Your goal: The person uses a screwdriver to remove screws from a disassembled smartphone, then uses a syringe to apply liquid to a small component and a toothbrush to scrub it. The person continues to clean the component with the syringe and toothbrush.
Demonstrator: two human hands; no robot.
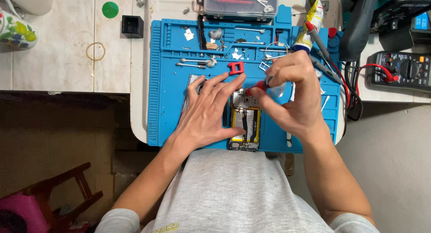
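Note:
An opened smartphone (246, 125) with its yellow-edged battery showing lies on a blue repair mat (167, 107). My left hand (208, 109) lies flat on the mat with fingers spread, its thumb resting on the phone's battery. My right hand (289, 96) is closed around a small screwdriver with a red and clear handle (266, 86), its tip down at the phone's upper part. Part of the phone's top right is hidden by my right hand.
A small red clamp-like piece (235, 68), cotton swabs and metal bits lie on the mat's upper trays. A clear plastic box (240, 3) sits at the back, a multimeter (402, 70) with red and black leads at right, a floral mug (17, 32) far left.

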